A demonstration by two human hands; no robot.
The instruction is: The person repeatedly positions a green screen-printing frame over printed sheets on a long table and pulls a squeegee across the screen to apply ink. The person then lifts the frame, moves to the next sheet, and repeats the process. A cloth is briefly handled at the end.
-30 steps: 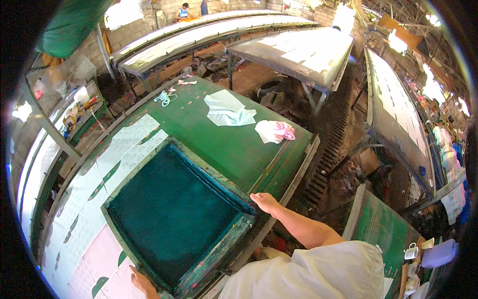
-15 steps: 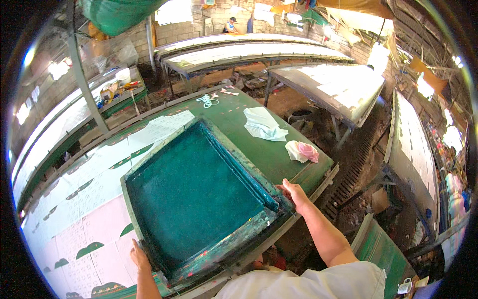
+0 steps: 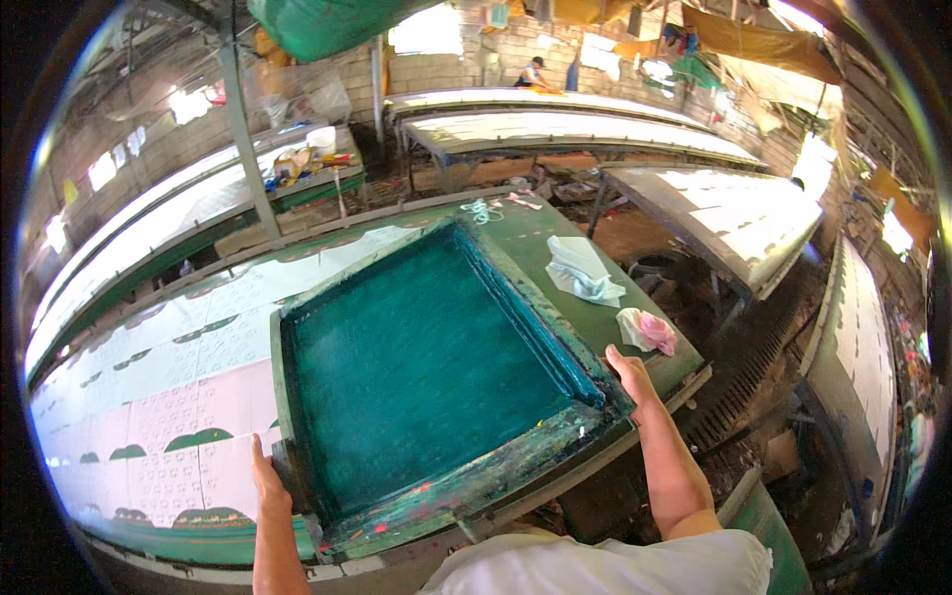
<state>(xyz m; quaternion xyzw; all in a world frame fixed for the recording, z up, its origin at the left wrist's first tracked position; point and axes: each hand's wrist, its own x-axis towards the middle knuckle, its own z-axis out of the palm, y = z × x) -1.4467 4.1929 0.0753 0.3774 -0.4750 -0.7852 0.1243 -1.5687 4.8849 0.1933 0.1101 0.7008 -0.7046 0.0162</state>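
A large printing screen frame (image 3: 451, 496), coated in teal-green ink, lies flat on a long green table (image 3: 615, 327) over white fabric (image 3: 188, 397) printed with green shapes. My left hand (image 3: 266, 481) grips the frame's near left corner. My right hand (image 3: 630, 375) holds the frame's near right corner. The mesh inside the frame is wet with dark teal ink.
A pale folded cloth (image 3: 580, 270) and a pink-and-white rag (image 3: 647, 329) lie on the green table right of the frame. More long white-topped tables (image 3: 555, 127) stretch behind and to the right. A person (image 3: 534, 74) works far off. A post (image 3: 243, 129) stands left.
The frame has shifted along the table over the printed fabric, and both hands have stayed on its near corners. My view has swung left and lifted toward the far tables.
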